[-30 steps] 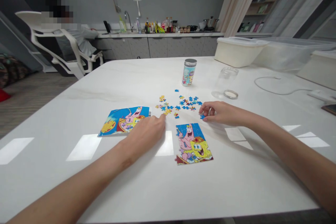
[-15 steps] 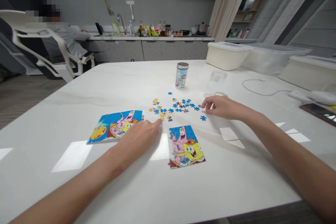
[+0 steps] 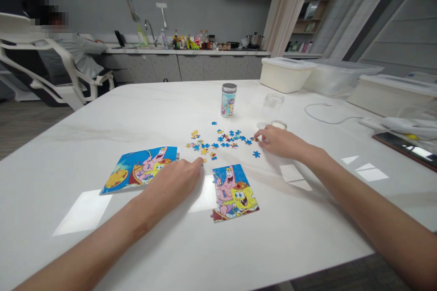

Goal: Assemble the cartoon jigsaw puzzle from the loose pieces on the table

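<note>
My left hand [image 3: 182, 173] is on the table with its fingers curled. A yellow jigsaw puzzle piece [image 3: 204, 161] shows at its index fingertip. My right hand [image 3: 278, 140] is closed at the right edge of the loose pieces, its fingertips on a small dark and orange piece [image 3: 255, 139]. A blue piece [image 3: 256, 154] lies just below that hand. Several blue and yellow puzzle pieces [image 3: 225, 144] are scattered between the hands. Nearer me is a joined puzzle section [image 3: 235, 193] with a pink starfish and a yellow sponge character. A folded picture sheet [image 3: 136, 168] lies partly behind my left hand.
A printed can with a silver lid [image 3: 228, 101] stands behind the pieces. Beside it is a clear plastic jar [image 3: 273, 108]. Lidded bins [image 3: 287, 75], a white cable [image 3: 327, 120] and a phone [image 3: 406, 148] are at the right. A person [image 3: 75, 52] sits at the far left.
The view has shifted slightly, moving everything leftward. My right fingers have closed in on the small piece at their tips. My left hand stays at the yellow piece.
</note>
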`<control>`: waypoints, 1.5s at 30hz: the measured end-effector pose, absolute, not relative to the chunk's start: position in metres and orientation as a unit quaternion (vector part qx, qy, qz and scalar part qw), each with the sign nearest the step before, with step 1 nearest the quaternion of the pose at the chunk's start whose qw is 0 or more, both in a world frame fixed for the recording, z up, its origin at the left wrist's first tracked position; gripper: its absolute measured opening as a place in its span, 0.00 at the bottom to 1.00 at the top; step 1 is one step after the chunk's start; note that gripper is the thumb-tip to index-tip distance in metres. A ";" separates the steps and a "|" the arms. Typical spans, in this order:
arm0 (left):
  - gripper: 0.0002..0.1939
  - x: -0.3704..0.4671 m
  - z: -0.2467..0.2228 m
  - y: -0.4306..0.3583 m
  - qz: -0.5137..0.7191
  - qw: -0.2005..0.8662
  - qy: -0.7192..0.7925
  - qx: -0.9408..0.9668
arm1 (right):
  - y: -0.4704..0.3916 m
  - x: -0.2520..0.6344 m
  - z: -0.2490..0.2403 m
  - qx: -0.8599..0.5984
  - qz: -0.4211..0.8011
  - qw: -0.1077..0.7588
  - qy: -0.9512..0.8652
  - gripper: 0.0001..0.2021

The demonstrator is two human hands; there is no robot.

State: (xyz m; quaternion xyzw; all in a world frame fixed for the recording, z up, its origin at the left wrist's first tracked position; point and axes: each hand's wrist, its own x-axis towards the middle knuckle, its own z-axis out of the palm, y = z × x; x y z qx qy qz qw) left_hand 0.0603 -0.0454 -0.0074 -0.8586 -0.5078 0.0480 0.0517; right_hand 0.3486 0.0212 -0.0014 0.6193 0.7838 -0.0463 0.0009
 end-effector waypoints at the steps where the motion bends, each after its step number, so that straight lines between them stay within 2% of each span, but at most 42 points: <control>1: 0.15 0.060 -0.008 -0.045 0.047 0.051 -0.509 -0.858 | 0.021 0.348 -0.002 0.618 -0.045 0.000 0.785 0.15; 7: 0.17 0.057 -0.011 -0.044 0.034 0.039 -0.530 -0.846 | 0.019 0.348 -0.001 0.618 -0.037 0.001 0.785 0.11; 12: 0.17 0.058 -0.011 -0.042 0.036 0.035 -0.539 -0.841 | 0.019 0.345 -0.003 0.610 -0.026 -0.019 0.792 0.13; 21: 0.13 0.058 -0.014 -0.042 0.022 0.045 -0.538 -0.841 | 0.018 0.344 -0.004 0.600 -0.026 -0.012 0.799 0.09; 36: 0.16 0.055 -0.018 -0.040 0.014 0.046 -0.549 -0.834 | 0.012 0.338 0.003 0.584 -0.081 -0.040 0.807 0.02; 45: 0.18 0.056 -0.016 -0.040 0.016 0.028 -0.549 -0.835 | 0.016 0.338 0.001 0.541 -0.062 -0.099 0.833 0.10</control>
